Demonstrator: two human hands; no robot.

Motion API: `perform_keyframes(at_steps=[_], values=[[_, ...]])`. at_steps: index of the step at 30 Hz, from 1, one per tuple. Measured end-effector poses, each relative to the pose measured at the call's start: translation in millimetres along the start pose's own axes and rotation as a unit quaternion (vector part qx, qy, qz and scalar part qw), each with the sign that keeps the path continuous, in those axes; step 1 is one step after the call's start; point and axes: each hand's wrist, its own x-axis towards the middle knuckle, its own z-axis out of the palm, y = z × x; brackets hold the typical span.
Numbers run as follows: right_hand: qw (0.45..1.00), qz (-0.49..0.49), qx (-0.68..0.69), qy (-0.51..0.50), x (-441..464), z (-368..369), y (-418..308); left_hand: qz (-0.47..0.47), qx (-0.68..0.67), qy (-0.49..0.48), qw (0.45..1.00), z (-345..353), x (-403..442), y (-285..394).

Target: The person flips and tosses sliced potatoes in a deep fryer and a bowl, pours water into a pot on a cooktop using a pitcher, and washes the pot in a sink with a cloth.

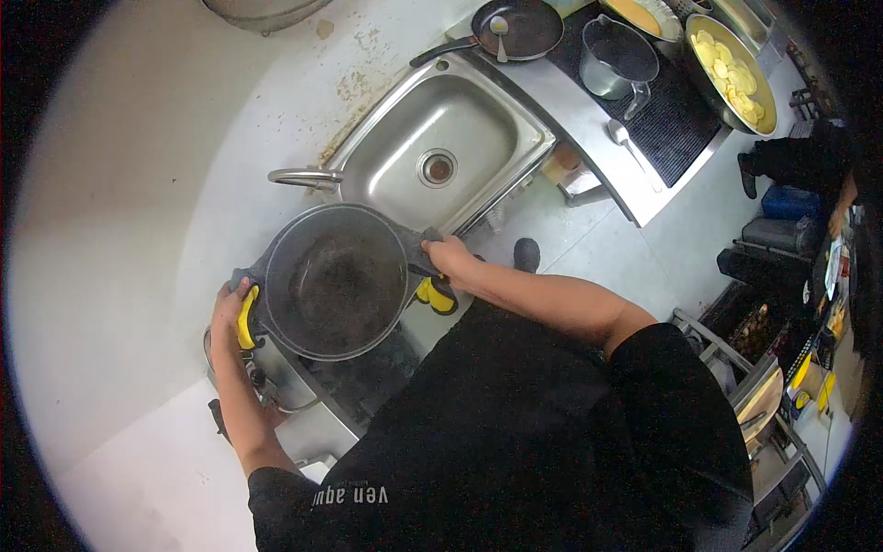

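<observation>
A large dark round pot (pixel 336 281) is held in front of my body, its open top facing me. The inside is dark and looks empty of food, with a duller patch at the bottom. My left hand (pixel 227 308) grips the handle on the left side, where a yellow piece (pixel 246 317) shows by the fingers. On the opposite side, my right hand (pixel 448 257) is closed around the other handle. A yellow and black item (pixel 436 294) appears just below that handle; its kind is unclear. The pot hides part of the counter under it.
Beyond the pot lies a steel sink (pixel 386 138) with a curved faucet (pixel 308 177). Farther right are a frying pan (pixel 520 29), a clear measuring jug (pixel 618 60), a spoon (pixel 630 147) and a pan of sliced food (pixel 731 74). Another person (pixel 809 166) stands far right.
</observation>
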Motion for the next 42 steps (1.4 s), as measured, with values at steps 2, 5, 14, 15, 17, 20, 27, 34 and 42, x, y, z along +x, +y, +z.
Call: perform_keyframes(at_steps=[2, 5, 14, 15, 17, 20, 27, 34, 42], values=[[1.0, 0.017, 0.026, 0.0, -21, 0, -19, -0.01, -0.024, -0.006, 1.0, 7, -17, 17], [1.0, -0.003, -0.011, -0.004, 16, -6, 12, -0.017, -0.044, 0.005, 0.999, 5, -11, 5], [1.0, -0.017, -0.015, 0.017, 59, -6, 48, -0.017, -0.092, 0.033, 0.995, 14, -18, 0], [1.0, -0.017, -0.014, 0.018, 53, -7, 44, -0.028, -0.109, 0.031, 0.993, 18, -26, 8], [0.999, -0.03, -0.024, 0.007, 38, -8, 31, -0.013, -0.112, 0.041, 0.993, 24, -36, 18], [0.999, -0.025, -0.022, 0.02, 54, -7, 43, 0.0, -0.109, 0.041, 0.993, 22, -36, 16], [0.999, -0.018, -0.038, 0.034, 28, -7, 22, 0.005, -0.113, 0.025, 0.993, 16, -27, 4], [0.999, -0.026, 0.0, 0.022, 21, -5, 17, -0.001, -0.096, 0.028, 0.995, 14, -22, 3], [0.999, 0.031, -0.012, -0.005, 19, -6, 9, -0.011, -0.083, 0.044, 0.996, 19, -36, 21]])
